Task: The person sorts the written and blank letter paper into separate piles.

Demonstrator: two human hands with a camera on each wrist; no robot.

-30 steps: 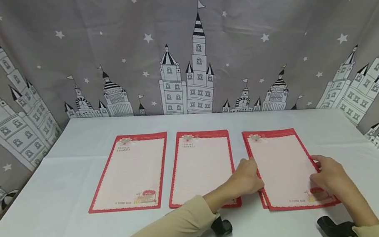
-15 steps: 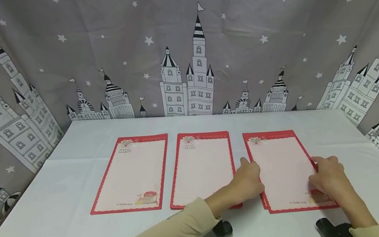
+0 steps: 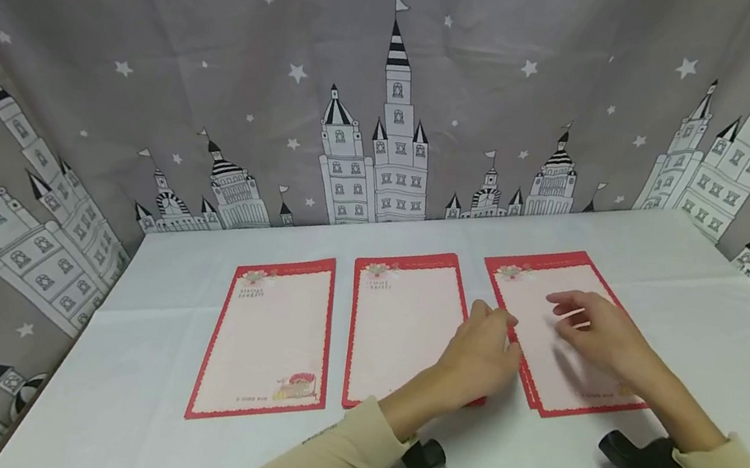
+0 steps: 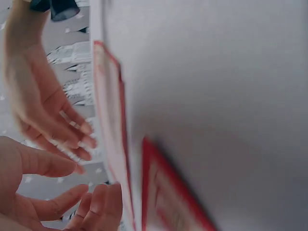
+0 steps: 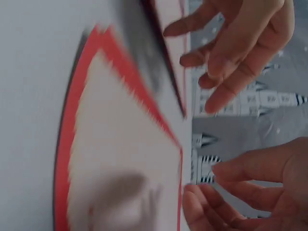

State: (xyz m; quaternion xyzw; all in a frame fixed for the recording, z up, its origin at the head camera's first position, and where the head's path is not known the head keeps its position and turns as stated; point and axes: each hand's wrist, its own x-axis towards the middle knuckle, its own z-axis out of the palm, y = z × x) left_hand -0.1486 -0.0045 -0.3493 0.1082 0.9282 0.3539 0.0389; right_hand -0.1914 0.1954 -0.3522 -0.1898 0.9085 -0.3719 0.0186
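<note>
Three sets of red-bordered letter paper lie side by side: the left sheet (image 3: 268, 349), the middle sheets (image 3: 399, 330) and the right stack (image 3: 537, 296). My left hand (image 3: 480, 357) is between the middle and right ones, fingers loosely bent, holding nothing. Above the right stack hovers my right hand (image 3: 599, 332), its fingers loosely bent and its shadow on the paper. In the left wrist view, both the left hand (image 4: 57, 192) and the right hand (image 4: 43, 96) are off the paper. The right wrist view shows a gap below the right hand (image 5: 255, 183) too.
A white cloth (image 3: 115, 381) covers the table. Behind it hangs a grey curtain (image 3: 230, 33) printed with castles and stars. Black curved pieces, one at the left wrist (image 3: 424, 456) and one at the right wrist (image 3: 633, 455), stick out below the sleeves.
My right hand has let go of the right stack's right edge and moved left above it. The left hand has come off the stack's left edge. The papers lie as before.
</note>
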